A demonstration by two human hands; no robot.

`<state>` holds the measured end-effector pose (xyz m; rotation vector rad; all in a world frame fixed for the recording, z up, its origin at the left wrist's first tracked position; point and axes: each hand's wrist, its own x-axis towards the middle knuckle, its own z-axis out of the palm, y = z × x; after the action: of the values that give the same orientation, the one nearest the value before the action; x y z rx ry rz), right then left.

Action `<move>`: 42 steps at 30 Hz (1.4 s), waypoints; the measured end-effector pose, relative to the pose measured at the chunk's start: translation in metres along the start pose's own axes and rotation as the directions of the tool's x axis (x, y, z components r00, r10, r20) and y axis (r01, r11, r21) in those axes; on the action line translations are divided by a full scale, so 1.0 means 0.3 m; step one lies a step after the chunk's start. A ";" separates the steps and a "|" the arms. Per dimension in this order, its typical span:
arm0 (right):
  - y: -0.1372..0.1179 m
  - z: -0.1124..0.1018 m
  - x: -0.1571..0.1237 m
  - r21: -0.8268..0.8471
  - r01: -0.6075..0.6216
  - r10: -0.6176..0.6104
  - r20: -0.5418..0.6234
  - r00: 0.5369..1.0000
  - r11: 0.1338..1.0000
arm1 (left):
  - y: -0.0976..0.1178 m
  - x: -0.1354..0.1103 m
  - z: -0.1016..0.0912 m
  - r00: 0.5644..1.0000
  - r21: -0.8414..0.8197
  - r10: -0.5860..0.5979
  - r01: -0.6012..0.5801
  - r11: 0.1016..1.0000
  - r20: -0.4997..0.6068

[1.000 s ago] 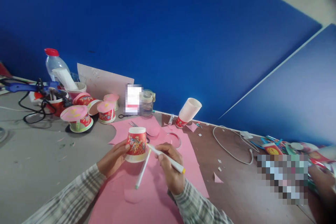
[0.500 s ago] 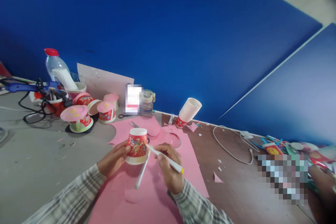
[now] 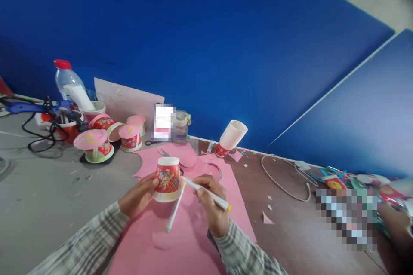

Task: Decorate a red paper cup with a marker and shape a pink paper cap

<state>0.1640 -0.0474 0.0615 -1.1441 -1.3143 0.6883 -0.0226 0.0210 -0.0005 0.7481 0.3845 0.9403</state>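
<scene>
A red patterned paper cup [image 3: 167,179] stands upside down over the pink paper [image 3: 187,245], its white base upward. My left hand [image 3: 139,193] is closed around the cup's left side, thumb on the front. In my right hand [image 3: 211,204] a white marker with a yellow end [image 3: 208,195] is pinched like a pen. Its tip points at the cup's right side, close to it; whether they touch I cannot tell. A second white marker [image 3: 174,212] with a greenish end lies on the paper between my hands. Scissors [image 3: 165,153] lie partly hidden behind the cup.
Several cups with pink paper tops [image 3: 130,137] stand at the left, near a red-capped bottle [image 3: 68,79]. Stacked paper cups [image 3: 231,137] lean by the blue partition. A tape roll [image 3: 217,171], a white cable [image 3: 264,176] and paper scraps lie rightward. Another person's hand [image 3: 395,219] is far right.
My right hand has drawn the marker slightly right, away from the cup's front. The cup, in my left hand, has shifted a touch to the left.
</scene>
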 end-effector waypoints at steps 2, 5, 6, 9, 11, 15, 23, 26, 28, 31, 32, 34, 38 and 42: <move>-0.005 0.001 -0.001 0.024 0.006 -0.006 0.000 1.000 1.000 | 0.003 -0.003 0.007 1.000 -0.003 -0.014 0.014 1.000 -0.002; -0.001 0.006 -0.002 0.044 0.001 -0.002 0.015 1.000 0.999 | 0.004 -0.005 0.007 1.000 -0.004 -0.024 0.024 1.000 0.018; 0.002 0.008 -0.001 0.045 0.000 -0.001 0.017 1.000 0.999 | 0.004 -0.005 0.006 0.999 0.000 -0.029 0.029 1.000 0.026; 0.009 0.011 0.000 0.032 0.005 -0.006 0.020 1.000 0.999 | 0.002 -0.004 -0.001 0.998 0.023 -0.046 0.045 0.999 0.041; 0.011 0.011 0.001 0.024 0.011 -0.012 0.019 1.000 1.000 | 0.001 -0.004 -0.004 0.998 0.036 -0.051 0.050 0.998 0.045; 0.010 0.009 0.003 0.009 0.010 -0.010 0.013 1.000 1.000 | 0.001 -0.003 -0.004 0.997 0.019 -0.044 0.043 0.999 0.066; 0.011 -0.001 0.006 0.068 0.013 -0.011 -0.028 1.000 0.998 | 0.011 -0.004 0.013 0.996 -0.001 -0.019 0.019 1.000 0.086; 0.023 -0.004 0.001 0.102 -0.005 0.010 -0.050 0.999 0.995 | 0.011 -0.002 0.015 0.996 -0.016 -0.021 0.023 1.000 0.086; 0.032 -0.004 -0.002 0.096 -0.015 0.020 -0.048 0.999 0.995 | 0.010 -0.001 0.013 0.997 -0.018 -0.015 0.016 1.000 0.079; 0.040 -0.001 -0.005 0.080 -0.019 0.023 -0.048 0.999 0.997 | 0.006 0.001 0.006 0.998 -0.015 -0.007 0.008 1.000 0.067; 0.041 0.000 -0.005 0.080 -0.018 0.022 -0.050 0.999 0.997 | 0.005 0.002 0.003 0.998 -0.017 -0.010 0.011 1.000 0.062; 0.038 0.001 -0.004 0.085 -0.018 0.022 -0.055 0.998 0.996 | 0.002 0.003 -0.003 0.999 -0.028 -0.017 0.019 0.999 0.051; 0.032 0.002 -0.003 0.100 -0.032 0.038 -0.053 0.998 0.994 | -0.002 0.006 -0.009 0.998 -0.066 -0.014 0.017 0.998 0.056; 0.034 0.003 -0.005 0.116 -0.033 0.039 -0.057 0.998 0.993 | -0.004 0.007 -0.006 0.998 -0.093 -0.011 0.017 0.996 0.063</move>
<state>0.1649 -0.0450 0.0515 -1.0887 -1.1915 0.7421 -0.0217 0.0230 -0.0025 0.6865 0.2888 0.9131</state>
